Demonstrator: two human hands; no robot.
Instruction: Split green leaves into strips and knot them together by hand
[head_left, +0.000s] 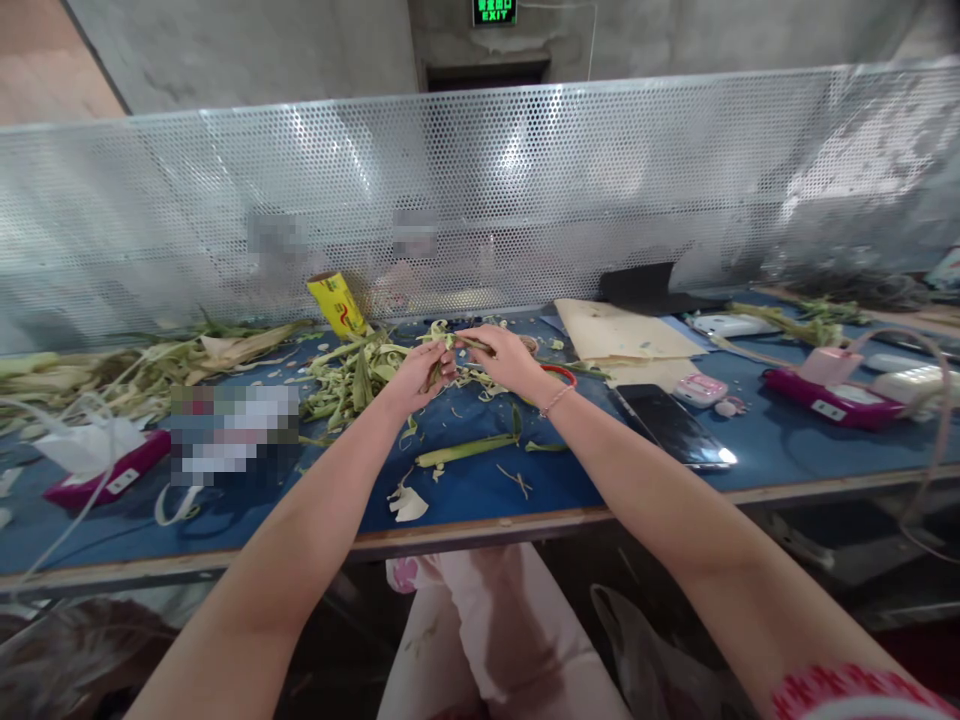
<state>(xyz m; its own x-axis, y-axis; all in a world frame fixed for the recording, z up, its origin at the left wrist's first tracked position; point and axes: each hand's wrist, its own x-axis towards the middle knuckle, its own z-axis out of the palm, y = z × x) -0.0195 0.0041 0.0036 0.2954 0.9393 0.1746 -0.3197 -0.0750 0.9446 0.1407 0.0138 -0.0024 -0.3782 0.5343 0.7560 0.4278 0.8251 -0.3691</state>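
My left hand (pixel 425 375) and my right hand (pixel 501 358) are close together above the blue table (pixel 465 495). The left fingers are closed around a small green plant piece (pixel 448 342). A thin brownish stem (pixel 471 343) lies between the pinched fingers of the right hand, its tip near the left fingers. Left of the hands rises a pile of curled green leaf strips (pixel 349 385). A thick green stalk (pixel 469 450) lies below them, with a pale scrap (pixel 409 503) near the table's front edge.
Long leaves (pixel 187 365) cover the back left. A yellow packet (pixel 339 305) leans by the perforated metal screen (pixel 525 190). To the right are brown paper (pixel 626 335), a black phone (pixel 671 425) and a magenta box (pixel 832 400); another magenta box (pixel 112 475) sits left.
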